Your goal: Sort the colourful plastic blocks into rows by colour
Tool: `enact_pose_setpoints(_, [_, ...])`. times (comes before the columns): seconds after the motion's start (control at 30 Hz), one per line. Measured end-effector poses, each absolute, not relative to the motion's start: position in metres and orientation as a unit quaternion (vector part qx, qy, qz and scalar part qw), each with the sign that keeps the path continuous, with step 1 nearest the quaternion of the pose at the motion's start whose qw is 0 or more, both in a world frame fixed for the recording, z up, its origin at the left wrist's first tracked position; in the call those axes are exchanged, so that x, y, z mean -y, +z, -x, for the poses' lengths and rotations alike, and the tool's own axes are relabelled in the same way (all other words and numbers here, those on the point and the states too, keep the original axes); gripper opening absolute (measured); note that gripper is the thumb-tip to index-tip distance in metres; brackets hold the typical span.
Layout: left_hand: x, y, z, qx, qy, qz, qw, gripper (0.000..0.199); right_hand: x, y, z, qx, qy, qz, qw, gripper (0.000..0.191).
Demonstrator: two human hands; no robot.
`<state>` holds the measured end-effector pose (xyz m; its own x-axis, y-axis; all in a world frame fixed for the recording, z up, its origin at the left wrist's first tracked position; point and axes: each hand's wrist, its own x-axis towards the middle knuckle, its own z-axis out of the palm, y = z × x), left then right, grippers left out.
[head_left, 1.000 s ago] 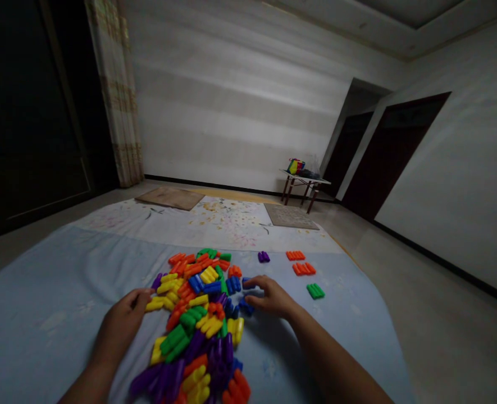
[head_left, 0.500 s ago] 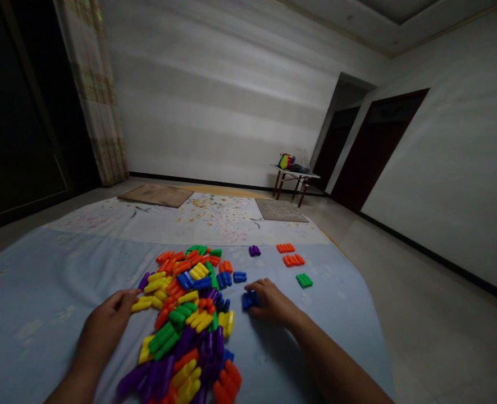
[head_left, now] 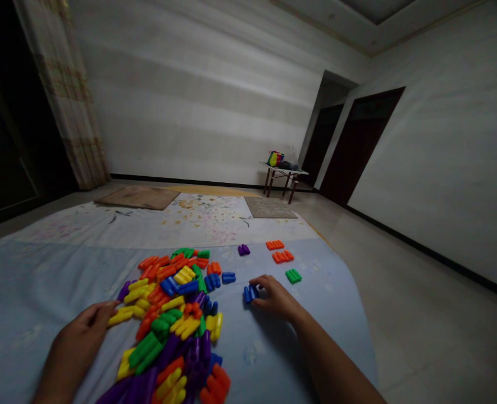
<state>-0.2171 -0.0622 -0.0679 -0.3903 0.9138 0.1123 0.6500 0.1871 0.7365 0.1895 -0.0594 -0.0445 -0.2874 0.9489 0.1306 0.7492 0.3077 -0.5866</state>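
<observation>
On the cloth lies a heap of ridged plastic building blocks [head_left: 185, 325] in yellow, orange, green, purple and blue. My left hand [head_left: 77, 342] is at the heap's left edge, its thumb and fingers pinched at the end of a yellow building block [head_left: 121, 316]. Right of the heap, my right hand [head_left: 273, 297] has fingers and thumb closed on the right side of a blue building block [head_left: 250, 294] at the cloth. Another blue block [head_left: 228, 277] lies between that hand and the heap.
Set apart at the right are two orange blocks [head_left: 282, 256], a green block [head_left: 293, 275] and a purple block [head_left: 244, 249]. Two flat mats, one brown [head_left: 138, 197] and one patterned [head_left: 270, 207], lie at the far edge. A small table [head_left: 284, 168] stands by the wall.
My view has turned a little to the right, so the scene sits further left. My right hand and its blue block have shifted right, away from the heap. My left hand stays by the yellow block.
</observation>
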Motion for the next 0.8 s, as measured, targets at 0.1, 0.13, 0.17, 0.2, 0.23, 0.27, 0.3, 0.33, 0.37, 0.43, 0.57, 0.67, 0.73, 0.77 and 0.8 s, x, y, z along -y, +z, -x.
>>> enact_pose_setpoints(0.1, [0.058,-0.075,0.222,-0.761,0.352,-0.520,0.165,0.041,0.057,-0.047,-0.205,0.760,0.195,0.576,0.230,0.045])
enact_pose_setpoints(0.13, [0.057,-0.077,0.224,-0.766,0.345,-0.518,0.160,0.041,0.057,-0.049,-0.209,0.756,0.192,0.584,0.223,0.047])
enact_pose_setpoints(0.17, [0.055,-0.080,0.226,-0.770,0.341,-0.516,0.158,0.041,0.056,-0.050,-0.212,0.753,0.193,0.590,0.219,0.049])
enact_pose_setpoints(0.2, [0.054,-0.082,0.228,-0.771,0.337,-0.516,0.158,0.041,0.056,-0.050,-0.214,0.750,0.195,0.592,0.220,0.050])
enact_pose_setpoints(0.23, [0.054,-0.083,0.229,-0.772,0.334,-0.516,0.159,0.041,0.055,-0.051,-0.215,0.747,0.197,0.593,0.225,0.051])
enact_pose_setpoints(0.27, [0.053,-0.084,0.230,-0.772,0.333,-0.517,0.160,0.041,0.055,-0.050,-0.215,0.744,0.200,0.592,0.235,0.052])
enact_pose_setpoints(0.3, [0.053,-0.085,0.231,-0.772,0.331,-0.518,0.161,0.041,0.055,-0.050,-0.214,0.741,0.200,0.591,0.248,0.051])
enact_pose_setpoints(0.33, [0.054,-0.086,0.231,-0.772,0.331,-0.518,0.161,0.040,0.055,-0.049,-0.214,0.738,0.199,0.590,0.259,0.050])
enact_pose_setpoints(0.37, [0.054,-0.086,0.231,-0.772,0.331,-0.518,0.161,0.040,0.055,-0.048,-0.213,0.736,0.198,0.589,0.268,0.048])
enact_pose_setpoints(0.43, [0.054,-0.086,0.231,-0.771,0.331,-0.517,0.170,0.040,0.055,-0.047,-0.211,0.736,0.197,0.587,0.273,0.044])
enact_pose_setpoints(0.57, [0.051,-0.088,0.234,-0.768,0.331,-0.517,0.181,0.041,0.057,-0.049,-0.210,0.747,0.207,0.581,0.247,0.039])
enact_pose_setpoints(0.67, [0.050,-0.089,0.235,-0.765,0.324,-0.527,0.179,0.044,0.056,-0.050,-0.210,0.751,0.215,0.577,0.239,0.039])
enact_pose_setpoints(0.73, [0.051,-0.088,0.234,-0.763,0.321,-0.530,0.183,0.046,0.052,-0.051,-0.209,0.748,0.210,0.579,0.249,0.040])
enact_pose_setpoints(0.77, [0.051,-0.087,0.234,-0.763,0.321,-0.529,0.185,0.047,0.048,-0.051,-0.208,0.746,0.200,0.580,0.257,0.041])
enact_pose_setpoints(0.8, [0.052,-0.086,0.233,-0.763,0.323,-0.528,0.188,0.047,0.043,-0.050,-0.207,0.746,0.188,0.582,0.264,0.041])
